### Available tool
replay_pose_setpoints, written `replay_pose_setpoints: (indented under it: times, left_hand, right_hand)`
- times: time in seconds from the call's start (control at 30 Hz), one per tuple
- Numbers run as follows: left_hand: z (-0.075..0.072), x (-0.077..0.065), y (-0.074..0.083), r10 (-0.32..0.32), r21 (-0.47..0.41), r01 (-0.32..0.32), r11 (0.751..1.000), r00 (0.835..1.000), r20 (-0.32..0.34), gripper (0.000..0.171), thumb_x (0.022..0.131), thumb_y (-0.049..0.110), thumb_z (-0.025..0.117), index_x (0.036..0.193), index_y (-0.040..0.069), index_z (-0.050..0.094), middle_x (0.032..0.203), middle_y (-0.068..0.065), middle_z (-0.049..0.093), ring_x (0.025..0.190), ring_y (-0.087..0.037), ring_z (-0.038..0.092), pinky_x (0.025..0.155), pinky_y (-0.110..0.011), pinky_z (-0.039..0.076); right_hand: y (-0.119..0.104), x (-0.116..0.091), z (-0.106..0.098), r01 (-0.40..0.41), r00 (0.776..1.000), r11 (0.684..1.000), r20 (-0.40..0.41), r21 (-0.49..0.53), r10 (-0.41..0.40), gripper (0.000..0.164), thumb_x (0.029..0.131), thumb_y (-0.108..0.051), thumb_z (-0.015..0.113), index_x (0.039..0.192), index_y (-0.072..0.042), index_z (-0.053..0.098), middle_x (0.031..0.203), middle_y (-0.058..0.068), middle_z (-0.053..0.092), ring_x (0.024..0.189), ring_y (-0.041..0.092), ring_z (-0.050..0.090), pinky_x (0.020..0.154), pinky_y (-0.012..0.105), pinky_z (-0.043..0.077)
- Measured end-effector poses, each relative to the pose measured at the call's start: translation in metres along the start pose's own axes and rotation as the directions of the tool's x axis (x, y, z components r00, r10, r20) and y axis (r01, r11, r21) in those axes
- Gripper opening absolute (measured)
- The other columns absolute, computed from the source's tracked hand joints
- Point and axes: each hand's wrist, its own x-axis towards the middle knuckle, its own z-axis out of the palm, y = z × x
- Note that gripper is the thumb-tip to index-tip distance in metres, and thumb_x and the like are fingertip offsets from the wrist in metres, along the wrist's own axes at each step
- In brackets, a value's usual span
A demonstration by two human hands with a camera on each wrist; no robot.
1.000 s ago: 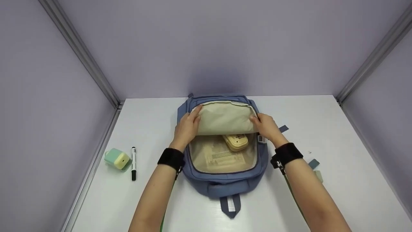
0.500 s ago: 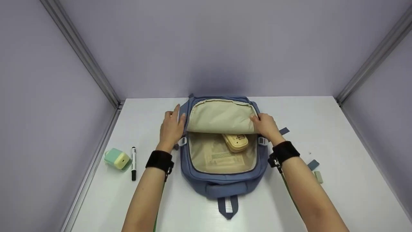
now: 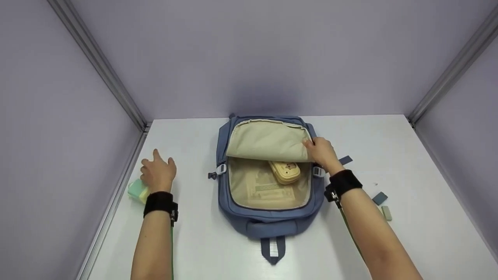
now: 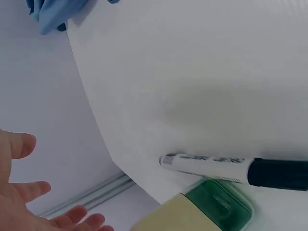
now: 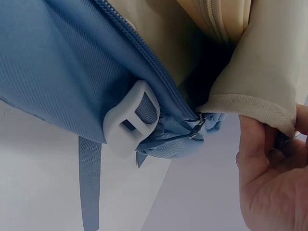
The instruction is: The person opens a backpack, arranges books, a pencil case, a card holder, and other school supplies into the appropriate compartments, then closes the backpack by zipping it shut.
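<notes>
A blue backpack (image 3: 271,223) lies unzipped, its cream-lined flap (image 3: 266,140) folded back. My right hand (image 3: 322,153) grips the flap's right edge; in the right wrist view its fingers (image 5: 252,144) curl round the cream hem (image 5: 257,107). Inside the bag sits a yellow pencil case (image 3: 287,174), partly under the flap. Over at the left, my left hand (image 3: 158,173) hovers with spread fingers, holding nothing. Beneath it is a mint-green and yellow block (image 3: 137,189), seemingly a pencil sharpener, partly covered. A black-capped white marker (image 4: 211,164) shows beside it only in the left wrist view.
A dark blue-grey piece (image 3: 379,198) and a pale green bar (image 3: 386,213) lie on the white table (image 3: 424,233) to the right. White buckles (image 3: 319,171) and loose straps stick out from the bag's sides. Walls close off the back and both sides.
My left hand has let go of the flap's left edge and moved left and toward me, over the green and yellow block. My right hand keeps its grip on the flap.
</notes>
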Motion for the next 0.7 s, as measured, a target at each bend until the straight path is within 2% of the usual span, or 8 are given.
replay_pose_setpoints:
  times: [0.1,0.2,0.3,0.37,0.47,0.6,0.7]
  left_hand:
    - [-0.001,0.000,-0.018,-0.080,0.058,0.078,0.995,0.996,0.029,0.068,0.101,0.036,0.045,0.156,0.006,0.017,0.146,-0.043,0.017,0.134,-0.060,0.017,0.102,-0.070,0.021]
    - [0.003,-0.002,-0.036,-0.122,0.110,0.120,0.987,0.992,0.011,0.069,0.101,0.035,0.045,0.156,0.005,0.017,0.149,-0.043,0.008,0.138,-0.060,-0.003,0.104,-0.074,0.005]
    - [0.009,-0.005,-0.049,-0.146,0.133,0.150,0.980,0.988,-0.040,0.069,0.099,0.034,0.049,0.154,0.001,0.022,0.149,-0.043,0.007,0.139,-0.059,-0.008,0.101,-0.077,-0.003]
    - [0.011,-0.008,-0.053,-0.156,0.125,0.162,0.979,0.986,-0.057,0.070,0.099,0.035,0.050,0.153,-0.001,0.024,0.148,-0.044,0.009,0.139,-0.060,-0.005,0.099,-0.080,0.000]
    - [0.012,-0.012,-0.056,-0.155,0.081,0.160,0.984,0.986,-0.059,0.067,0.097,0.031,0.054,0.149,-0.004,0.030,0.145,-0.045,0.013,0.137,-0.061,0.003,0.097,-0.080,0.014]
    - [0.008,-0.016,-0.056,-0.147,0.019,0.148,0.989,0.988,-0.052,0.058,0.093,0.016,0.056,0.141,-0.009,0.037,0.138,-0.043,0.023,0.133,-0.057,0.016,0.091,-0.072,0.033]
    - [0.005,-0.016,-0.055,-0.154,-0.006,0.154,0.988,0.988,-0.030,0.057,0.090,0.009,0.055,0.141,-0.009,0.037,0.136,-0.041,0.025,0.132,-0.055,0.019,0.090,-0.068,0.037]
  right_hand:
    - [-0.001,0.001,0.002,0.001,1.000,1.000,-0.010,-0.001,-0.002,0.040,0.102,-0.034,0.050,0.083,-0.001,0.059,0.092,0.022,0.063,0.082,0.035,0.057,0.076,0.047,0.046]
    - [-0.002,0.001,0.004,0.007,1.000,1.000,-0.018,-0.012,-0.007,0.039,0.102,-0.033,0.050,0.082,0.000,0.058,0.095,0.025,0.064,0.084,0.037,0.058,0.078,0.049,0.046]
    - [-0.002,0.001,0.005,0.015,1.000,1.000,-0.027,-0.027,-0.015,0.039,0.102,-0.032,0.050,0.081,-0.001,0.058,0.094,0.025,0.064,0.083,0.037,0.058,0.078,0.050,0.046]
    - [-0.002,0.000,0.005,0.013,1.000,1.000,-0.025,-0.027,-0.013,0.039,0.102,-0.032,0.050,0.080,-0.001,0.057,0.090,0.023,0.063,0.081,0.036,0.057,0.076,0.049,0.045]
    - [-0.002,0.001,0.005,0.007,1.000,1.000,-0.017,-0.027,-0.007,0.038,0.102,-0.033,0.049,0.079,-0.003,0.055,0.086,0.019,0.060,0.079,0.034,0.055,0.074,0.047,0.045]
    - [-0.001,0.001,0.005,0.008,1.000,1.000,-0.011,-0.025,-0.008,0.038,0.103,-0.032,0.049,0.080,-0.002,0.055,0.087,0.019,0.060,0.079,0.034,0.055,0.074,0.047,0.044]
    - [-0.001,0.002,0.005,0.009,1.000,1.000,-0.020,-0.026,-0.010,0.038,0.102,-0.032,0.050,0.082,-0.001,0.057,0.090,0.022,0.062,0.081,0.035,0.056,0.076,0.049,0.045]
